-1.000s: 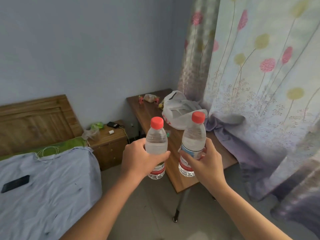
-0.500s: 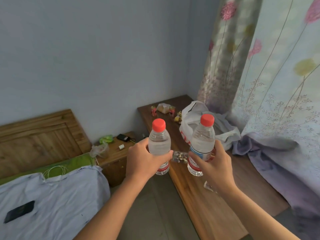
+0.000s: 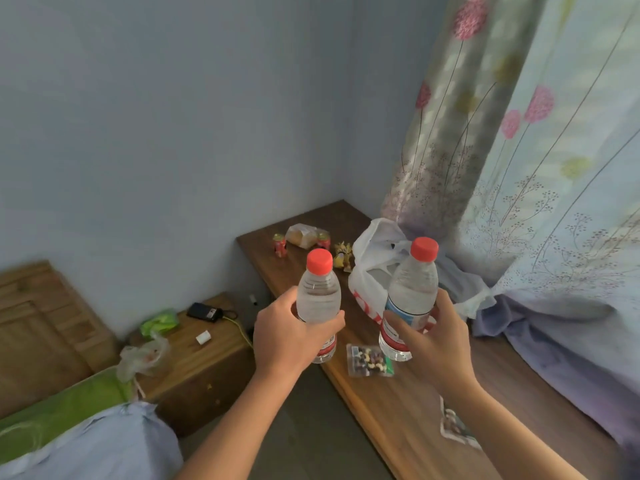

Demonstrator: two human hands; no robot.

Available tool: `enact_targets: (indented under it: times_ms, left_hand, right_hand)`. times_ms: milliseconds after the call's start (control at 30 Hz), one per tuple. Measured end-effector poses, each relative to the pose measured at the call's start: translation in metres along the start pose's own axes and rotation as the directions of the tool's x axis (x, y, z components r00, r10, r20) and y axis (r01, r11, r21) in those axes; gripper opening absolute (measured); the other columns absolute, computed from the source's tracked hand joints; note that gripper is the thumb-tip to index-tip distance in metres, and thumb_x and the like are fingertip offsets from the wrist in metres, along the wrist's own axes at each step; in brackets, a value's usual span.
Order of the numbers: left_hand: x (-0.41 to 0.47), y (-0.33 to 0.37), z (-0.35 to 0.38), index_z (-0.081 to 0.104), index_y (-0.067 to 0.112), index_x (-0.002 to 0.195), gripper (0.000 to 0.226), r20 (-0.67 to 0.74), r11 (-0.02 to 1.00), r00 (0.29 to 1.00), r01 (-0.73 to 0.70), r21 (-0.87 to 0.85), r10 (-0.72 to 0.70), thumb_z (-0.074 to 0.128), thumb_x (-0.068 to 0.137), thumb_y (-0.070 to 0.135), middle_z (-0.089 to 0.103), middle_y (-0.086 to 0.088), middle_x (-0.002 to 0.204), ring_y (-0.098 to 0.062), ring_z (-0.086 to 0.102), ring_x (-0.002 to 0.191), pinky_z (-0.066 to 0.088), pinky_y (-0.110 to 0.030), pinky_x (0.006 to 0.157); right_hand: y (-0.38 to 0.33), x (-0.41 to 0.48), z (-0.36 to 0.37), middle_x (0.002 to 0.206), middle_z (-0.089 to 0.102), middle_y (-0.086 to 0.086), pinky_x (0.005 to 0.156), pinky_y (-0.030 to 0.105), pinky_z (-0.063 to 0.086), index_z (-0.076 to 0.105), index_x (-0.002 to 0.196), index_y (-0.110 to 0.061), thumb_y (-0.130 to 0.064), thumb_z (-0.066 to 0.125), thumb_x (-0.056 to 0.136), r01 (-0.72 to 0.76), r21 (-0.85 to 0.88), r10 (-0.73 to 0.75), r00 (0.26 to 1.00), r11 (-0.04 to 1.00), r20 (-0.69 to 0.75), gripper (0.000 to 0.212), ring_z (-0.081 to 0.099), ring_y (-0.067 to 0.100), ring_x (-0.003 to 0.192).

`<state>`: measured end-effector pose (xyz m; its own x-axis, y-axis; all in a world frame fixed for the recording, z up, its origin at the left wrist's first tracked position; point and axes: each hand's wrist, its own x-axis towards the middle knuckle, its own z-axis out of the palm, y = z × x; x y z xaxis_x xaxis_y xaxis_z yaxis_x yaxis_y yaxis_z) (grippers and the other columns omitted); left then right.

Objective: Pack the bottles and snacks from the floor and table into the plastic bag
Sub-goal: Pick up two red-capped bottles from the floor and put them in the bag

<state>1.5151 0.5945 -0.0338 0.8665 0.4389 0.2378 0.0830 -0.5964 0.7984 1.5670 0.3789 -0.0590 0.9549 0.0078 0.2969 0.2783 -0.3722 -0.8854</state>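
Note:
My left hand (image 3: 289, 332) grips a clear water bottle (image 3: 318, 296) with a red cap, held upright over the table's near left edge. My right hand (image 3: 434, 336) grips a second red-capped water bottle (image 3: 412, 289), upright, just in front of the white plastic bag (image 3: 372, 265). The bag stands open on the wooden table (image 3: 398, 410), beside the curtain. A clear packet of mixed nuts (image 3: 369, 360) lies on the table below the bottles. Farther back lie a bread packet (image 3: 301, 235), two small red cans (image 3: 280, 244) and a yellow snack (image 3: 343, 254). Another packet (image 3: 453, 426) is partly hidden under my right forearm.
A flowered curtain (image 3: 554, 168) hangs at the right and drapes onto the table. Left of the table a wooden nightstand (image 3: 204, 358) carries a black device, a green bag and a crumpled plastic bag. A bed (image 3: 69, 441) with a wooden headboard fills the lower left.
I have come closer to the table, which now fills more of the view. Both hands have carried the bottles forward, and the right bottle is now close in front of the bag.

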Motion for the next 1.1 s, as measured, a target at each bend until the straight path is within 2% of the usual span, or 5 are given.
enact_targets:
  times_ms: [100, 233, 467, 833, 1100]
  left_hand:
    - [0.04, -0.013, -0.004, 0.055, 0.046, 0.084, 0.038, 0.023, 0.997, 0.997, -0.08, 0.022, 0.079, 0.082, 0.065, 0.065, 0.059, 0.031, 0.077, 0.011, 0.061, 0.073, 0.043, -0.009, 0.058]
    - [0.091, -0.022, -0.005, 0.059, 0.041, 0.087, 0.041, 0.041, 0.986, 0.986, -0.166, 0.036, 0.164, 0.08, 0.066, 0.068, 0.061, 0.027, 0.078, 0.008, 0.061, 0.074, 0.044, -0.01, 0.057]
    - [0.153, -0.034, 0.014, 0.059, 0.041, 0.086, 0.036, 0.166, 0.983, 0.97, -0.168, -0.072, 0.178, 0.085, 0.07, 0.059, 0.055, 0.033, 0.077, 0.013, 0.056, 0.072, 0.041, -0.01, 0.057]
    - [0.216, -0.03, 0.115, 0.061, 0.039, 0.097, 0.043, 0.263, 0.976, 0.94, -0.2, -0.084, 0.215, 0.083, 0.069, 0.065, 0.062, 0.027, 0.088, 0.005, 0.062, 0.079, 0.052, -0.017, 0.063]
    - [0.288, -0.014, 0.195, 0.063, 0.04, 0.1, 0.042, 0.371, 0.971, 0.898, -0.206, -0.121, 0.236, 0.085, 0.07, 0.061, 0.067, 0.026, 0.092, 0.01, 0.063, 0.081, 0.05, -0.013, 0.066]
  right_hand:
    - [-0.008, 0.014, 0.028, 0.112, 0.064, -0.026, 0.074, 0.011, 0.053, 0.052, 0.126, -0.036, -0.04, 0.085, 0.075, -0.029, -0.008, 0.028, 0.997, 1.0, -0.078, 0.061, 0.063, -0.007, 0.103]
    - [-0.02, 0.033, 0.059, 0.113, 0.065, -0.019, 0.076, 0.013, 0.05, 0.054, 0.128, -0.028, -0.035, 0.087, 0.076, -0.076, -0.014, 0.072, 0.981, 0.997, -0.182, 0.062, 0.064, 0.0, 0.104]
    - [-0.019, 0.065, 0.078, 0.109, 0.066, -0.02, 0.077, 0.017, 0.051, 0.054, 0.122, -0.03, -0.03, 0.088, 0.076, -0.146, -0.013, 0.136, 0.946, 0.989, -0.293, 0.057, 0.064, -0.006, 0.099]
    - [0.044, 0.137, 0.096, 0.106, 0.066, -0.013, 0.074, 0.016, 0.051, 0.055, 0.122, -0.023, -0.036, 0.088, 0.078, -0.228, -0.04, 0.181, 0.854, 0.973, -0.487, 0.056, 0.064, 0.001, 0.096]
    - [0.094, 0.205, 0.072, 0.101, 0.065, -0.019, 0.07, 0.013, 0.049, 0.053, 0.117, -0.026, -0.03, 0.088, 0.08, -0.307, 0.008, 0.253, 0.77, 0.952, -0.586, 0.051, 0.063, -0.008, 0.091]
